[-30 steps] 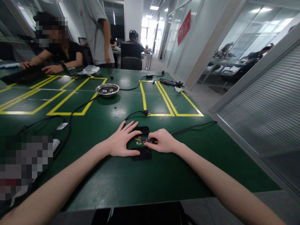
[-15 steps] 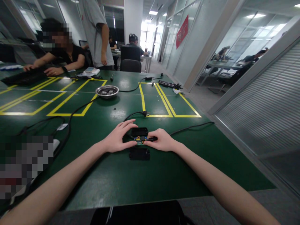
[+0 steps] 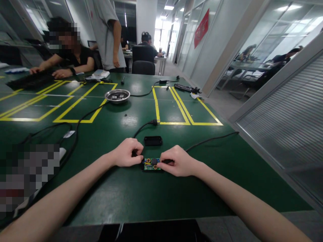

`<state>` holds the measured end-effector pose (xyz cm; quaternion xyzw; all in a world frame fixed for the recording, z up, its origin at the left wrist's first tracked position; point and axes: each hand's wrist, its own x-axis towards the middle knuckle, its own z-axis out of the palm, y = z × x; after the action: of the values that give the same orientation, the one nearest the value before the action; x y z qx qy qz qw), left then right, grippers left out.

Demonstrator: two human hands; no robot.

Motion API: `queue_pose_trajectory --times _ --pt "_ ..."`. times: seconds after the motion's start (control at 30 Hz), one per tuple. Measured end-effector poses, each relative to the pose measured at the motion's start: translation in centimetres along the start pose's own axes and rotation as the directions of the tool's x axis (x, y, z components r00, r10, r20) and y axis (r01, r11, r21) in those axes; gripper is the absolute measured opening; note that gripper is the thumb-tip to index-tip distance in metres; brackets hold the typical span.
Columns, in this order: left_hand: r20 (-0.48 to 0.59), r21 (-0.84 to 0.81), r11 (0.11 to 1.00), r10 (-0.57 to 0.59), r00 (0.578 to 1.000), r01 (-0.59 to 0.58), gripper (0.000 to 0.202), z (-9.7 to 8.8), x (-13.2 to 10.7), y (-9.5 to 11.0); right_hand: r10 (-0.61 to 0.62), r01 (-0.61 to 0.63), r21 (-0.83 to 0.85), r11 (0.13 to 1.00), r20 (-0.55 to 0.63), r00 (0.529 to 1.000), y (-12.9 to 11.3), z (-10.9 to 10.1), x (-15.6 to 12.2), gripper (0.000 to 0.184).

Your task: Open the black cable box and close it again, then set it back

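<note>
A small green circuit board (image 3: 152, 163) with copper-wound coils and a dark component sits low over a black casing half, whose dark edge (image 3: 151, 170) shows below it. My left hand (image 3: 129, 153) is closed at the board's left end, fingers curled and thumb tip against its edge, with the black cord running in there. At the right end, my right hand (image 3: 178, 162) pinches the board's edge, the other cord's dark end under its fingers. Just beyond the board, the other black casing half (image 3: 153, 140) lies hollow side up. Exactly how the fingertips grip is partly hidden.
A power plug (image 3: 154, 122) lies beyond the casing; a black cable (image 3: 213, 138) trails right. Farther off are a metal bowl (image 3: 117, 96) with small metal parts, yellow tape outlines and a black tool (image 3: 186, 89). A co-worker (image 3: 73, 55) sits at far left; another person stands.
The board has come toward me, onto the nearer casing half. My left fingers, spread earlier, have curled in at its left end. The farther casing half now stands apart from the board.
</note>
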<state>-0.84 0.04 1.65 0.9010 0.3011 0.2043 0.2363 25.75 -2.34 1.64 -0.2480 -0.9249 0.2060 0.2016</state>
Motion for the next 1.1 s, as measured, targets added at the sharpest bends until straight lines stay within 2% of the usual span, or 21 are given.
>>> queue_pose_trajectory --times 0.13,0.33,0.53,0.63,0.77,0.87,0.97,1.1 --pt "0.048 0.033 0.999 -0.027 0.998 0.026 0.016 -0.2 0.1 0.1 -0.011 0.012 -0.05 0.999 0.027 1.0 0.2 0.0 -0.1 0.035" --pt "0.066 0.057 0.998 0.015 0.998 -0.019 0.009 -0.2 0.2 1.4 -0.136 0.126 -0.128 0.984 -0.072 0.988 0.7 -0.1 -0.2 0.04" --pt "0.115 0.104 0.995 -0.003 0.993 -0.009 0.015 -0.1 0.2 2.3 -0.238 0.231 -0.307 0.923 0.014 0.971 0.0 -0.8 -0.1 0.045" --pt "0.122 0.107 0.994 -0.04 0.992 0.027 0.015 -0.2 0.2 2.4 -0.186 0.199 -0.324 0.925 0.07 0.98 -0.2 -1.1 0.0 0.046" --pt "0.124 0.091 0.992 -0.098 0.987 0.087 0.011 -0.4 0.2 2.4 -0.025 0.042 -0.287 0.957 0.063 0.998 0.5 -1.6 0.1 0.047" --pt "0.117 0.07 0.992 -0.108 0.987 0.101 0.008 -0.6 0.2 2.4 0.078 -0.057 -0.226 0.973 0.088 0.993 1.1 -1.8 0.1 0.047" --pt "0.093 0.032 0.994 -0.109 0.99 0.106 0.007 -0.6 0.3 2.4 0.12 -0.096 -0.185 0.978 0.119 0.986 1.3 -1.8 0.2 0.047" --pt "0.06 -0.067 0.992 -0.105 0.993 0.109 0.006 -0.7 0.3 2.4 0.157 -0.133 -0.205 0.97 0.103 0.982 1.0 -1.6 0.4 0.047"
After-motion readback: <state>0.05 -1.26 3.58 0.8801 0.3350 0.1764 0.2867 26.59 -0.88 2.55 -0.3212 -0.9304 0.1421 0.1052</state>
